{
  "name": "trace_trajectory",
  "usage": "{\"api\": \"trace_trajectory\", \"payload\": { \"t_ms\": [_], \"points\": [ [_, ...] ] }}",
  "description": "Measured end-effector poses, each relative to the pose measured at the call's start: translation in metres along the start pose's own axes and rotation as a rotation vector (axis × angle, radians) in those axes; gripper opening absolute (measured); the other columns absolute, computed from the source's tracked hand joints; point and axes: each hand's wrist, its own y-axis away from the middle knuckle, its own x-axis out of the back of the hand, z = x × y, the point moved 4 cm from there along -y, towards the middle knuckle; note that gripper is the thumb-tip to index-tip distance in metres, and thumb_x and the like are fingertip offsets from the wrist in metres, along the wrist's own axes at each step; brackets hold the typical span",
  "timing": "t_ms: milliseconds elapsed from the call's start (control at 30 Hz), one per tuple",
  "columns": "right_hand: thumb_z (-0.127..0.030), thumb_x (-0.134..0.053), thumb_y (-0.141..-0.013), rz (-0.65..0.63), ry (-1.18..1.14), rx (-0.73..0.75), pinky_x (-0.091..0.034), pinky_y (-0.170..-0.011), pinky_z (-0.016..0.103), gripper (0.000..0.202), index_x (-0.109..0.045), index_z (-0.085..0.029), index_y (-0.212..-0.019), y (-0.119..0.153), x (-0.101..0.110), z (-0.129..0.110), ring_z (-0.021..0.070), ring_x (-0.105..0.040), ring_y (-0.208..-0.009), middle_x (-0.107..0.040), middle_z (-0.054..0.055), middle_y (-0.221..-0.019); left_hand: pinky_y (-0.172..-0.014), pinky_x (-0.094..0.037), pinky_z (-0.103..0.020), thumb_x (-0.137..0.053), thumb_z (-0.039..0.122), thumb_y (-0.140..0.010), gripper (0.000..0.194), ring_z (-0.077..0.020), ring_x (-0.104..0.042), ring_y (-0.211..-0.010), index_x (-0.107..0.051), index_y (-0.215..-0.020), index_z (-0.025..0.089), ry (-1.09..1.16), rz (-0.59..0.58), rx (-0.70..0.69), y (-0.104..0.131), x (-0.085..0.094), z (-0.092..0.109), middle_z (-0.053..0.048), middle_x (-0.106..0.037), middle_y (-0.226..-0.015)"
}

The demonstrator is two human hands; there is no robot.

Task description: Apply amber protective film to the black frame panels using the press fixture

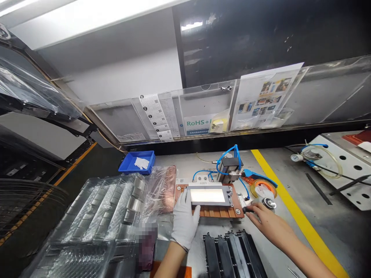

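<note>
A brown fixture plate (216,211) lies on the bench with a bright white rectangular panel (207,195) set in a grey frame on top of it. My left hand (184,220), in a white glove, rests flat on the fixture's left edge, fingertips touching the panel's frame. My right hand (262,218), bare, reaches to the fixture's right end and pinches a small dark knob (245,209). Just beyond it sits a round metal piece (269,203).
Blue air hoses run to a pneumatic block (228,166) behind the fixture. An orange tape roll in a blue dispenser (259,184) lies right of it. Clear plastic trays of metal parts (116,208) fill the left; black trays (232,255) sit near me. A blue bin (137,162) and yellow line (295,210).
</note>
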Motion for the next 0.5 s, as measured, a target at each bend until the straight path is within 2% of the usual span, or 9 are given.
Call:
{"api": "trace_trajectory", "payload": {
  "t_ms": [67, 133, 200, 267, 333, 367, 433, 500],
  "points": [
    [-0.06, -0.043, -0.08, -0.003, -0.089, -0.039, -0.054, -0.083, 0.051, 0.052, -0.069, -0.021, -0.103, -0.005, -0.008, -0.003, 0.0325, -0.066, -0.087, -0.064, 0.013, -0.108, -0.115, -0.029, -0.043, -0.048, 0.038, -0.088, 0.061, -0.0291, -0.044, -0.132, -0.043, -0.141, 0.008, 0.082, -0.012, 0.18, -0.003, 0.01, -0.019, -0.02, -0.049, -0.141],
    [-0.061, -0.045, -0.079, -0.011, -0.194, -0.092, -0.055, -0.083, 0.048, 0.058, -0.066, -0.018, -0.111, -0.015, -0.022, -0.007, 0.0293, -0.067, -0.08, -0.065, 0.014, -0.106, -0.107, -0.038, -0.041, -0.051, 0.039, -0.085, 0.056, -0.0283, -0.054, -0.119, -0.052, -0.132, 0.008, 0.164, -0.068, 0.295, -0.01, 0.011, -0.033, -0.018, -0.059, -0.124],
    [-0.06, -0.043, -0.081, -0.034, -0.311, -0.157, -0.059, -0.072, 0.045, 0.058, -0.065, -0.016, -0.113, -0.026, -0.038, -0.012, 0.0282, -0.068, -0.074, -0.068, 0.013, -0.096, -0.098, -0.045, -0.037, -0.053, 0.04, -0.084, 0.046, -0.0249, -0.06, -0.106, -0.061, -0.12, 0.013, 0.218, -0.107, 0.317, -0.021, 0.006, -0.04, -0.013, -0.065, -0.109],
    [-0.058, -0.042, -0.083, -0.064, -0.432, -0.223, -0.06, -0.059, 0.04, 0.056, -0.064, -0.015, -0.111, -0.035, -0.053, -0.017, 0.0273, -0.069, -0.069, -0.069, 0.01, -0.082, -0.08, -0.052, -0.031, -0.054, 0.042, -0.083, 0.04, -0.0192, -0.063, -0.085, -0.063, -0.112, 0.016, 0.286, -0.139, 0.356, -0.031, -0.003, -0.043, -0.008, -0.066, -0.097],
    [-0.058, -0.043, -0.083, -0.074, -0.543, -0.273, -0.06, -0.058, 0.039, 0.054, -0.064, -0.015, -0.108, -0.038, -0.062, -0.021, 0.0265, -0.07, -0.067, -0.069, 0.009, -0.076, -0.057, -0.05, -0.025, -0.053, 0.045, -0.084, 0.043, -0.0129, -0.06, -0.064, -0.058, -0.115, 0.016, 0.361, -0.163, 0.422, -0.034, -0.01, -0.042, -0.006, -0.064, -0.091],
    [-0.06, -0.045, -0.081, -0.067, -0.593, -0.294, -0.061, -0.062, 0.04, 0.054, -0.064, -0.016, -0.107, -0.036, -0.065, -0.023, 0.0267, -0.07, -0.07, -0.07, 0.009, -0.08, -0.05, -0.046, -0.023, -0.052, 0.046, -0.084, 0.045, -0.0107, -0.058, -0.059, -0.054, -0.118, 0.016, 0.396, -0.167, 0.451, -0.031, -0.013, -0.041, -0.006, -0.062, -0.093],
    [-0.064, -0.05, -0.076, -0.045, -0.682, -0.332, -0.062, -0.071, 0.042, 0.056, -0.064, -0.018, -0.105, -0.023, -0.067, -0.022, 0.028, -0.071, -0.077, -0.071, 0.011, -0.095, -0.044, -0.043, -0.02, -0.052, 0.047, -0.084, 0.049, -0.009, -0.057, -0.058, -0.048, -0.122, 0.016, 0.454, -0.164, 0.492, -0.018, -0.014, -0.037, -0.008, -0.06, -0.101],
    [-0.068, -0.055, -0.071, -0.036, -0.762, -0.376, -0.061, -0.078, 0.044, 0.06, -0.063, -0.019, -0.105, -0.001, -0.069, -0.018, 0.0295, -0.071, -0.081, -0.069, 0.013, -0.106, -0.043, -0.043, -0.021, -0.052, 0.047, -0.084, 0.049, -0.009, -0.057, -0.058, -0.046, -0.122, 0.018, 0.488, -0.167, 0.525, 0.005, -0.012, -0.035, -0.009, -0.059, -0.106]
  ]
}}
